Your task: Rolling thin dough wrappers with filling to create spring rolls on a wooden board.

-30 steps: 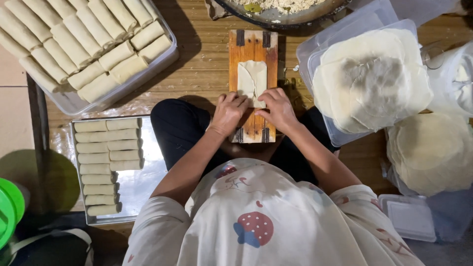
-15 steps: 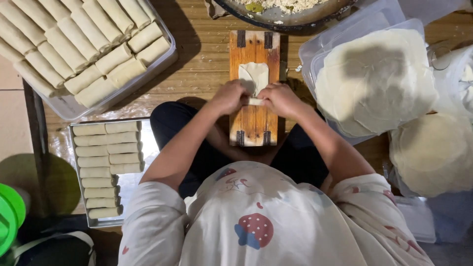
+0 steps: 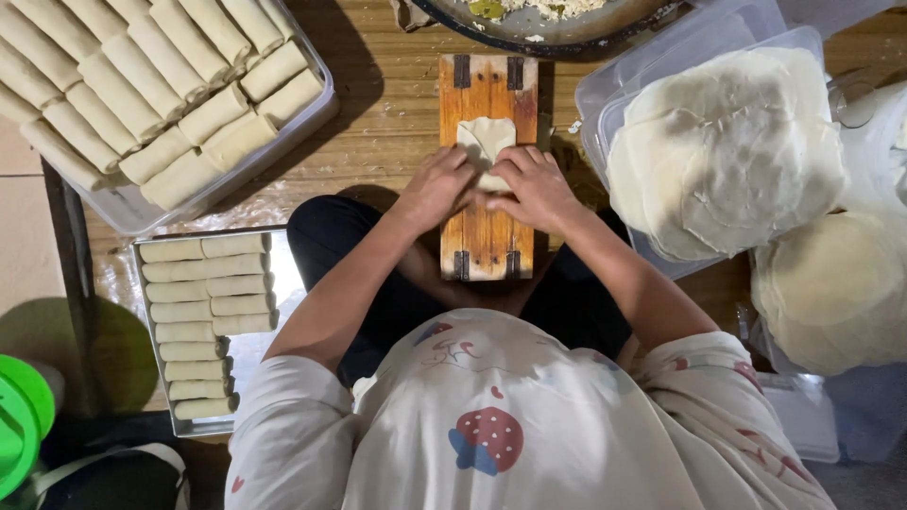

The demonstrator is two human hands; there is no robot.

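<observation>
overhead view of a seated person in a pale patterned shirt, working at a wooden board (image 3: 487, 236) laid across the lap against a wooden table (image 3: 387, 123); the left hand (image 3: 436, 189) and the right hand (image 3: 537, 187) sit side by side on the board, fingers curled down over the near end of a pale thin wrapper (image 3: 486, 142), both pinching and pressing its rolled edge, the far end lying flat and free on the wood; whatever filling is inside is hidden under the fingers; to the left, a clear tray (image 3: 316, 90) holds finished rolls (image 3: 142, 94) packed in rows, and a metal tray (image 3: 248, 378) lower down holds more rolls stacked in a column; to the right, a clear plastic box (image 3: 661, 66) carries a stack of round wrappers (image 3: 727, 151), with another stack (image 3: 836, 293) beside it; a dark bowl (image 3: 548, 28) of filling sits at the top edge; likely risks from here: the sheet looks thin, so uneven pressure between the two hands could tear it or skew the roll; a loose grip could let filling push out at the sides; the board seems to rest on the knees, so a shift of the legs could tip it; the free far end could dry and fail to seal.
</observation>
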